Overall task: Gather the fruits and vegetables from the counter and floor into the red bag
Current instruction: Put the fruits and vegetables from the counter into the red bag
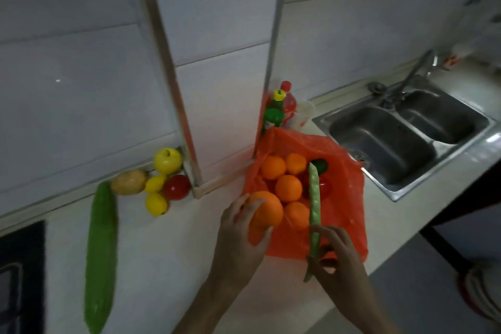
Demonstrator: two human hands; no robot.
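At the far left a long green cucumber (pixel 100 257) lies lengthwise on the white counter (pixel 168 266). Beside its far end, against the tiled wall, sit a potato (pixel 128 182), a yellow apple (pixel 167 161), two lemons (pixel 156 203) and a red tomato (pixel 176 187). The left hand (pixel 238 236) is curled around an orange (pixel 265 209) at the near left rim of the red bag (pixel 344 214), which lies open on the counter with four oranges (pixel 288 188) inside. The right hand (pixel 334 255) pinches a long green bean pod (pixel 314 206) over the bag's mouth. A steel double sink (pixel 406 141) is to the right.
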